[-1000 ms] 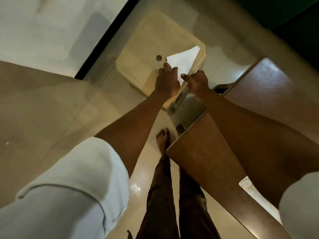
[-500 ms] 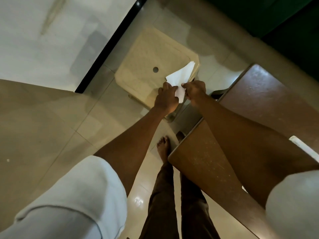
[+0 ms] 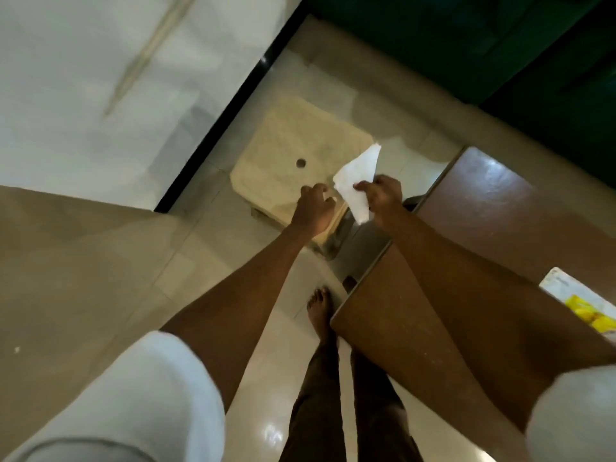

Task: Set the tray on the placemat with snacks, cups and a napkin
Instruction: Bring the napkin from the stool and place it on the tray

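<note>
A white paper napkin [image 3: 357, 181] hangs in the air above a cream plastic stool [image 3: 283, 168], pinched in my right hand [image 3: 381, 195]. My left hand [image 3: 313, 208] is just to its left, fingers curled and a small gap away from the napkin, holding nothing. A placemat [image 3: 586, 308] with a yellow print shows at the right edge on the brown wooden table [image 3: 466, 228]. My right forearm crosses the table's near corner. Tray, cups and snacks are out of view.
The stool stands on pale floor tiles [image 3: 206, 268] beside the table's left corner. A white wall [image 3: 83, 78] with a black edge strip lies to the left, a dark green surface [image 3: 466, 45] at the back. My bare feet [image 3: 320, 308] stand by the table edge.
The napkin has come off the stool and moved right and toward me. My left hand has let go of it; only the right hand holds it now. The placemat has come into view.
</note>
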### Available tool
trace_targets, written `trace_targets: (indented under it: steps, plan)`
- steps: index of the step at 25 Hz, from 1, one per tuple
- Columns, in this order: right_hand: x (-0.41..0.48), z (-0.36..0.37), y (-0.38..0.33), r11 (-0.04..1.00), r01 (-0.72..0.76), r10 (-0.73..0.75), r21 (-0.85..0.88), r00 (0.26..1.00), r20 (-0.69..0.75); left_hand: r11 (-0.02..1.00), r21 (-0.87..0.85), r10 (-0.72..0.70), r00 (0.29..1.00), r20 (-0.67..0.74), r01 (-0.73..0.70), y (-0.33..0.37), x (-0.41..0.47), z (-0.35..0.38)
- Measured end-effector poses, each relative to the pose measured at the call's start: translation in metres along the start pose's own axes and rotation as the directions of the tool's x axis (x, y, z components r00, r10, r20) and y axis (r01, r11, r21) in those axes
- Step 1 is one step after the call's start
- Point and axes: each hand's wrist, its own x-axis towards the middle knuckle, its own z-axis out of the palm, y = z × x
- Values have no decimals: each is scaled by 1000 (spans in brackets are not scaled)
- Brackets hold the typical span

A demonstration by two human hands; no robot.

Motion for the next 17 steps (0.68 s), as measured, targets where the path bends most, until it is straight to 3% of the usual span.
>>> trace_targets:
  steps: [3, 6, 10, 14, 17]
  plan:
    - [-48, -62, -62, 991, 115, -113, 73, 993, -31, 992, -121, 21, 1000, 21, -19, 70, -24, -42]
    - [-95, -142, -148, 972, 210, -197, 108, 973, -121, 950, -271, 174, 984, 42, -156, 188, -52, -87]
    - [-202, -267, -253, 862, 443, -392, 247, 891, -229, 737, -630, 410, 902, 132, -243, 361, -163, -118]
    - [-306, -368, -273, 752, 602, -509, 268, 789, -345, 542, -805, 593, 789, 161, -243, 446, -278, -84]
    - [-376, -437, -256, 657, 708, -547, 258, 684, -483, 473, -830, 673, 729, 124, -295, 493, -357, -50]
